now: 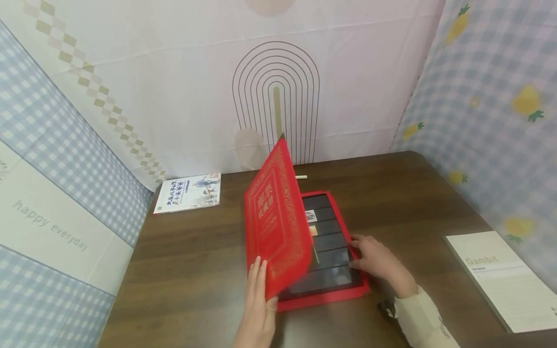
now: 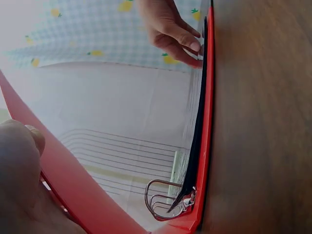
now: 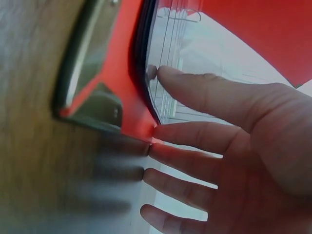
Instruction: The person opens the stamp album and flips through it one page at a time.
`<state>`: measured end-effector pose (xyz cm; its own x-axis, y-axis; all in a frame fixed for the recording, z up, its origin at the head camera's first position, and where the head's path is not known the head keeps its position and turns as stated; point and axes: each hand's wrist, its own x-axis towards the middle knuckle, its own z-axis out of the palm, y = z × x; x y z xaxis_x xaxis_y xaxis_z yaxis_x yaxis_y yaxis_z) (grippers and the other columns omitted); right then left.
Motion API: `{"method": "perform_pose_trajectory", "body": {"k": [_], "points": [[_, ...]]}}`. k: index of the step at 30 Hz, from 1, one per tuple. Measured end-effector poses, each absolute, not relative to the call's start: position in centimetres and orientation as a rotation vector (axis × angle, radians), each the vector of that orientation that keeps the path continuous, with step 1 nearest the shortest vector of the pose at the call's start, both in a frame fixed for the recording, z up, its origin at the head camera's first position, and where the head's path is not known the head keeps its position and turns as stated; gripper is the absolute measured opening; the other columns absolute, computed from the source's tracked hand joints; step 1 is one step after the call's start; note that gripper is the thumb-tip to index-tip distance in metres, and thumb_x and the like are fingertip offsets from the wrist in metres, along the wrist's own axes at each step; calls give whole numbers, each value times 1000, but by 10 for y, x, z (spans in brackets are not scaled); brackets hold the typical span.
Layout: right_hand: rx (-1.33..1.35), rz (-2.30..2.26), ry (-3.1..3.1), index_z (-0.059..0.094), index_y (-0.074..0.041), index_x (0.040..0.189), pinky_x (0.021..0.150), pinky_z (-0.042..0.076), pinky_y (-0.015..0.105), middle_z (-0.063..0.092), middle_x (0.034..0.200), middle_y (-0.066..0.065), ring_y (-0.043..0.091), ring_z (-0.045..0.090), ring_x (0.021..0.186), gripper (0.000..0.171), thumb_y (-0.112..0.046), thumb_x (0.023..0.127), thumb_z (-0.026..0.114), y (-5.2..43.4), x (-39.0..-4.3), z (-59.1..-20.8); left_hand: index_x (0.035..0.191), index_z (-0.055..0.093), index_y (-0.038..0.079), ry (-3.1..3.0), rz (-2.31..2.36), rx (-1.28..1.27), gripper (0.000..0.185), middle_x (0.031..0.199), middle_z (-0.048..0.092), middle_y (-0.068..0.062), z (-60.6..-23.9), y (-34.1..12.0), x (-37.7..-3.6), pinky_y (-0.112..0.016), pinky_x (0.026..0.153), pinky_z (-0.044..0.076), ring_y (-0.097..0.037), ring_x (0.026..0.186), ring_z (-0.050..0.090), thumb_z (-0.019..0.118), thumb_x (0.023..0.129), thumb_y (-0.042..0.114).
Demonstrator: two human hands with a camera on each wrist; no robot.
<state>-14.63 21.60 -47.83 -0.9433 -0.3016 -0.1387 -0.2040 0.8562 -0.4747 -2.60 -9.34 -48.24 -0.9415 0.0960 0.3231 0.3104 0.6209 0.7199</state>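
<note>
Mid-desk, the red stamp album (image 1: 322,270) lies open. The left hand (image 1: 256,309) pinches its raised front cover (image 1: 276,222); the right hand (image 1: 376,261) rests flat on the black pages. A slipping cover could slam onto those fingers.

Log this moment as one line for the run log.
left hand: holds red cover, raised | right hand: fingers rest on dark pages at album's right edge | album on brown table | booklet far left

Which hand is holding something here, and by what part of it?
The left hand grips the red album's front cover at its lower edge, lifted open. The right hand rests straight fingers on the album's right page edge, holding nothing.
</note>
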Motion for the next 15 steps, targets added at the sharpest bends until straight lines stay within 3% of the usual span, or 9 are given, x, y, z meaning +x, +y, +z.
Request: {"method": "perform_pose_trajectory", "body": {"k": [5, 8, 10, 13, 15], "points": [[-356, -675, 2822, 67, 9, 124, 101, 42, 64, 52, 139, 31, 50, 49, 125, 52, -12, 79, 84, 213, -146, -478, 161, 22, 11, -2520, -1284, -318, 68, 161, 28, -14, -483, -98, -23, -56, 90, 54, -41, 136, 41, 56, 102, 15], [-335, -672, 2822, 67, 8, 123, 101, 42, 64, 52, 140, 30, 50, 48, 126, 51, -12, 80, 84, 213, -145, -481, 159, 25, 5, -2439, -1230, -366, 70, 158, 32, -16, -485, -104, -23, -55, 88, 55, -34, 136, 42, 59, 98, 9], [-335, -661, 2824, 68, 8, 123, 100, 42, 65, 51, 140, 30, 50, 48, 126, 50, -12, 80, 84, 213, -145, -481, 157, 27, -1, -2383, -1176, -402, 70, 158, 33, -17, -487, -108, -24, -47, 97, 52, -23, 142, 38, 60, 96, 6], [-328, -646, 2829, 68, 8, 123, 100, 42, 65, 51, 141, 30, 51, 47, 127, 49, -12, 80, 84, 212, -145, -482, 157, 27, -2, -2342, -1156, -410, 65, 160, 34, -12, -487, -114, -23, -28, 110, 37, -4, 145, 29, 56, 99, 7], [-332, -635, 2832, 68, 8, 123, 99, 43, 65, 50, 141, 31, 51, 47, 126, 50, -11, 80, 84, 212, -144, -482, 157, 26, -1, -2334, -1175, -401, 63, 159, 36, -13, -487, -118, -22, -19, 111, 26, -4, 146, 29, 52, 101, 7]]}}
